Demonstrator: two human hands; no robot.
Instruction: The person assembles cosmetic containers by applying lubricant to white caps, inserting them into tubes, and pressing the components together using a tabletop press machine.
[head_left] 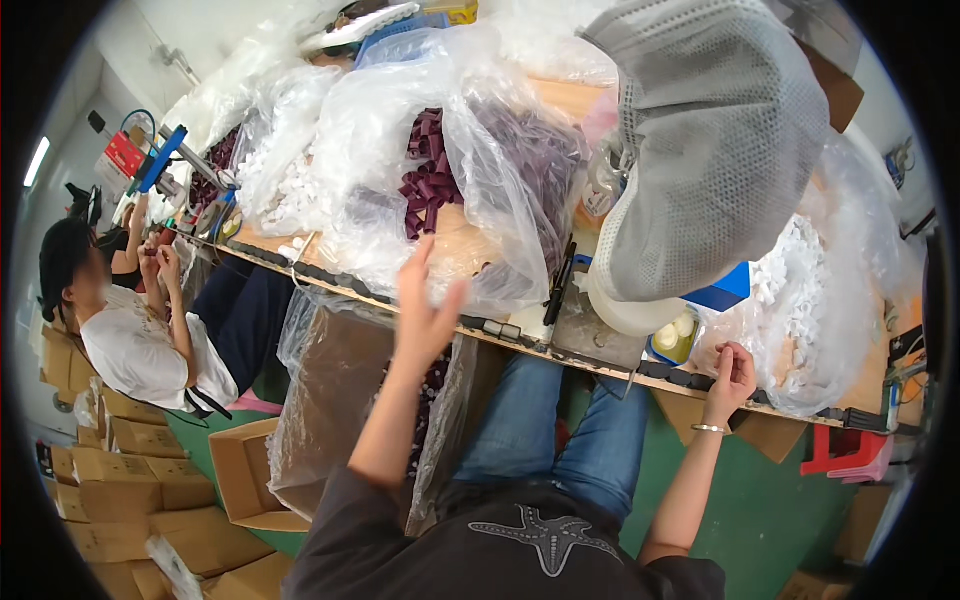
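Located directly beyond the left hand (pixel 427 315), the nearer one: purple tubes (pixel 430 178) on the counter (pixel 262 241), long axes mixed. Left hand: fingers apart, blurred. Right hand (pixel 735 378): fingers curled, grip impossible to tell, white pieces (pixel 800 285) beyond.

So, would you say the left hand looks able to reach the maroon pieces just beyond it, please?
Probably yes: the left hand, though blurred, looks open, and the near side of the maroon pieces seems uncovered, with clear plastic beside them.
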